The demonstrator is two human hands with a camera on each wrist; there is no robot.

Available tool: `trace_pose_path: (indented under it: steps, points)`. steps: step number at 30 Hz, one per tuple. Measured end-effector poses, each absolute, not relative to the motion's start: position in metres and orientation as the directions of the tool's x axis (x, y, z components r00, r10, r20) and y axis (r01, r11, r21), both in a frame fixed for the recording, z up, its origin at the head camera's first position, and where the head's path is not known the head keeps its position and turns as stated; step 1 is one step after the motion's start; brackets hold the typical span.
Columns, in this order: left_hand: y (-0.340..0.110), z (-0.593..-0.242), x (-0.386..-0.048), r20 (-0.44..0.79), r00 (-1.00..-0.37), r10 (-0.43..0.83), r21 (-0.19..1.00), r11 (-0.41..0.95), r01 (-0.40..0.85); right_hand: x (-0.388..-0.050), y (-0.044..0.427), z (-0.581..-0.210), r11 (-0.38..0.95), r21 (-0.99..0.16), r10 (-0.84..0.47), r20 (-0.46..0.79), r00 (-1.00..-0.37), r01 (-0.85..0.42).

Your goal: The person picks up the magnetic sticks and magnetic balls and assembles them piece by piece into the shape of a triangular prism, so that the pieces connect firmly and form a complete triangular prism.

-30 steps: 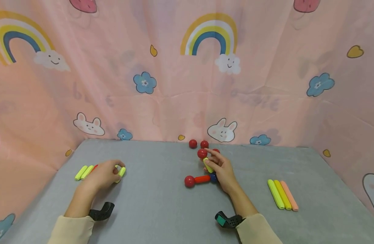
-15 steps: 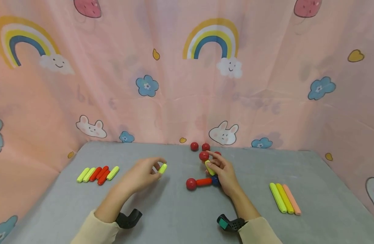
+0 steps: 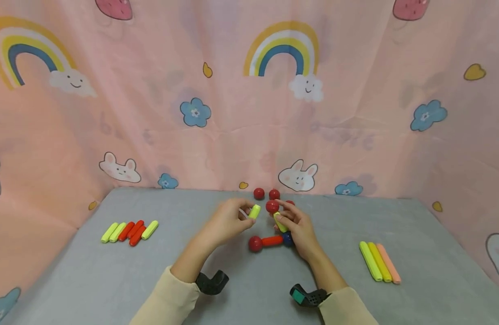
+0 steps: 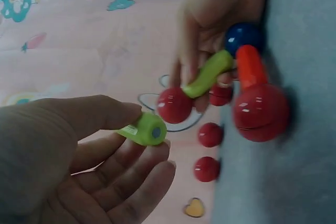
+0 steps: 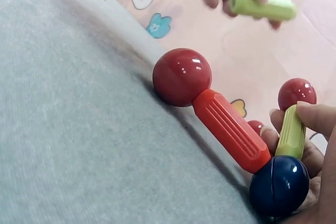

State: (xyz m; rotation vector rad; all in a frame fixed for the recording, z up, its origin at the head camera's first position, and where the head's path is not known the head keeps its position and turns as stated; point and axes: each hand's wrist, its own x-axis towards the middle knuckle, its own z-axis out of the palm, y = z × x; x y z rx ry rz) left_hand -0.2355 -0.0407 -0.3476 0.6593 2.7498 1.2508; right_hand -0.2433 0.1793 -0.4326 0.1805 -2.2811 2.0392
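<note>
My left hand (image 3: pixel 226 222) pinches a short yellow-green rod (image 4: pixel 149 129) between thumb and fingers, held in the air just left of the right hand. My right hand (image 3: pixel 298 228) grips another short yellow-green rod (image 5: pixel 292 132). That rod joins a red ball (image 4: pixel 175 105) at its upper end and a dark blue ball (image 5: pixel 279 185) at its lower end. From the blue ball a red-orange rod (image 5: pixel 231 129) runs to a second red ball (image 5: pixel 182 77), which lies on the table. The rod in the left hand is apart from the joined pieces.
Several loose red balls (image 3: pixel 259 193) lie at the table's back, one partly behind the right hand. Short yellow-green and red rods (image 3: pixel 135 229) lie at the left. Longer rods (image 3: pixel 377 262) in green, yellow and orange lie at the right. A pink printed curtain (image 3: pixel 233 140) borders the table (image 3: pixel 200 311).
My left hand has carried a yellow-green rod from the pile at the left across to near the right hand. The right hand and the joined pieces have stayed in place.
</note>
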Motion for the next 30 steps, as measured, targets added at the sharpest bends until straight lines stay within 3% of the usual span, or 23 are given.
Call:
trace_pose_path:
  steps: [11,30]
  points:
    - [-0.039,-0.386,-0.245,0.008,-0.906,0.424,0.828,0.504,0.244,-0.244,0.178,-0.434,0.114,-0.984,-0.036,0.132,-0.991,-0.136]
    - [-0.033,-0.393,-0.242,-0.011,-0.891,0.454,0.889,0.413,0.199,-0.245,0.179,-0.435,0.055,-0.989,-0.039,0.139,-0.990,-0.141]
